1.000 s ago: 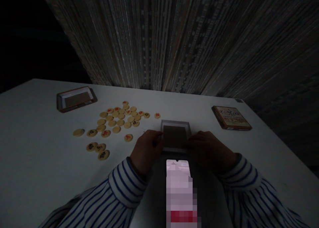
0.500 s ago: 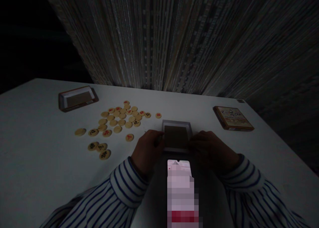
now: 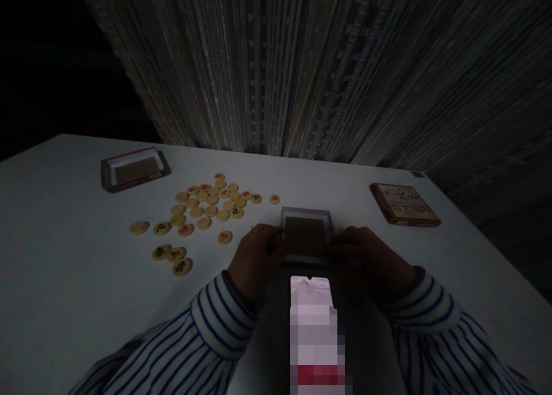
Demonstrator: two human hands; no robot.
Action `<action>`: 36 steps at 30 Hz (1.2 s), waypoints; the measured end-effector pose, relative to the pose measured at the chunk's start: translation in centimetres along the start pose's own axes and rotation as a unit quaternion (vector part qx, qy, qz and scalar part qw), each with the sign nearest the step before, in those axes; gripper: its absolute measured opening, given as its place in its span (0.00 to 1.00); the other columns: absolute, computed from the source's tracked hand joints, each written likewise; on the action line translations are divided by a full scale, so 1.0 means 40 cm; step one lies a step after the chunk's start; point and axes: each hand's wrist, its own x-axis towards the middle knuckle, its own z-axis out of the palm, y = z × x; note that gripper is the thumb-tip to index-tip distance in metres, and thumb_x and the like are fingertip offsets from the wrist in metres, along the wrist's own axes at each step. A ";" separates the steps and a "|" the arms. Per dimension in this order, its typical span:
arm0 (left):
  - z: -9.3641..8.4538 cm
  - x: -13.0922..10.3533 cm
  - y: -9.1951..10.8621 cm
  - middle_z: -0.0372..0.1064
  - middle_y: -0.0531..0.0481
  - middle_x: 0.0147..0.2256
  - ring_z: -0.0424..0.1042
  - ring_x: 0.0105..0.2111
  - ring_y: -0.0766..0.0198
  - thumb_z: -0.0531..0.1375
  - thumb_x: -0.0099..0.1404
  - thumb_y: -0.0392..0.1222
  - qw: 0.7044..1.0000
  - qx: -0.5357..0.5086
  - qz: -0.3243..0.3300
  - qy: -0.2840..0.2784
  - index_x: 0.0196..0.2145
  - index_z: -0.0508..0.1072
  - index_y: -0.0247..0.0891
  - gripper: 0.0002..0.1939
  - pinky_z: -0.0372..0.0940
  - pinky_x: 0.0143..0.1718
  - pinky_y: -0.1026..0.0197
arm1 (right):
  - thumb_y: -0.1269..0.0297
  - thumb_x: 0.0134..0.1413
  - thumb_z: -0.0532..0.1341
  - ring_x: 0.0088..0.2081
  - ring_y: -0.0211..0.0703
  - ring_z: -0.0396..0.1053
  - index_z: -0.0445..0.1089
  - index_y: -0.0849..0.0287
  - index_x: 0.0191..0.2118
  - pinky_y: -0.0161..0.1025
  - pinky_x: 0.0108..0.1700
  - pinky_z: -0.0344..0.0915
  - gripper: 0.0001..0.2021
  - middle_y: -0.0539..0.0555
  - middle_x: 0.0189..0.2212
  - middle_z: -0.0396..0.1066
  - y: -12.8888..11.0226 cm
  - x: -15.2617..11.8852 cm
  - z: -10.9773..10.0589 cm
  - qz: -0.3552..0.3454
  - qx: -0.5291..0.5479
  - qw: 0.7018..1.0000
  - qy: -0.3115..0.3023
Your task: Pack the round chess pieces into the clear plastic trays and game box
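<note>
Between my hands sits a small open cardboard box [image 3: 307, 213] with pale walls and a brown inner floor. My left hand [image 3: 257, 258] grips its left wall, thumb near the rim. On the opposite wall, my right hand [image 3: 368, 260] is closed with its fingers in deep shadow. A lit phone [image 3: 311, 291], its screen mostly pixelated, lies just in front of the box. Left of my left hand, round wooden Chinese chess pieces [image 3: 211, 211] are scattered, some showing red or black characters and others blank side up.
At the back left lies another open box part [image 3: 133, 171] with a pale interior. A closed printed box [image 3: 405, 204] rests at the right. Behind the white table [image 3: 77, 280] hangs a striped curtain [image 3: 276, 67]. A small dark label [image 3: 418, 175] is at the far right corner.
Almost nothing differs. The view has shifted very slightly, while both hands keep their hold at the box's sides.
</note>
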 end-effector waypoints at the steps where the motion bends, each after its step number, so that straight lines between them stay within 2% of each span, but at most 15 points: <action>1: 0.001 0.000 -0.002 0.71 0.48 0.32 0.71 0.32 0.63 0.56 0.56 0.37 1.000 -0.002 0.002 0.000 0.37 0.72 0.36 0.10 0.66 0.34 0.60 | 0.73 0.41 0.56 0.35 0.45 0.65 0.72 0.57 0.38 0.45 0.36 0.58 0.15 0.56 0.35 0.72 0.000 -0.001 0.000 0.000 0.001 1.000 0.000; 10: 0.003 0.002 -0.001 0.71 0.48 0.32 0.71 0.33 0.63 0.56 0.56 0.37 1.000 -0.001 0.000 0.003 0.37 0.72 0.35 0.10 0.66 0.34 0.60 | 0.73 0.40 0.55 0.36 0.45 0.65 0.72 0.56 0.38 0.45 0.37 0.58 0.16 0.55 0.35 0.72 -0.003 -0.002 0.002 0.002 0.008 1.000 0.011; 16: 0.002 0.001 -0.005 0.71 0.48 0.32 0.71 0.33 0.62 0.56 0.56 0.36 1.000 0.002 0.005 0.000 0.37 0.72 0.36 0.11 0.67 0.34 0.59 | 0.71 0.42 0.55 0.35 0.44 0.65 0.72 0.57 0.35 0.44 0.36 0.59 0.13 0.56 0.34 0.71 -0.002 -0.001 -0.001 -0.004 -0.002 1.000 0.002; 21: 0.000 0.000 -0.003 0.71 0.48 0.32 0.71 0.32 0.62 0.57 0.55 0.36 1.000 0.005 0.004 -0.001 0.37 0.72 0.36 0.11 0.67 0.34 0.59 | 0.72 0.41 0.55 0.35 0.45 0.65 0.71 0.57 0.38 0.45 0.36 0.59 0.15 0.56 0.35 0.71 0.000 -0.004 0.002 -0.007 -0.009 1.000 0.004; 36: 0.000 0.001 -0.001 0.71 0.48 0.32 0.70 0.32 0.63 0.56 0.56 0.37 1.000 0.007 0.006 0.000 0.37 0.72 0.36 0.10 0.66 0.34 0.60 | 0.71 0.41 0.55 0.36 0.44 0.65 0.71 0.56 0.38 0.45 0.37 0.59 0.15 0.56 0.36 0.71 -0.004 -0.004 0.002 -0.014 0.003 1.000 0.022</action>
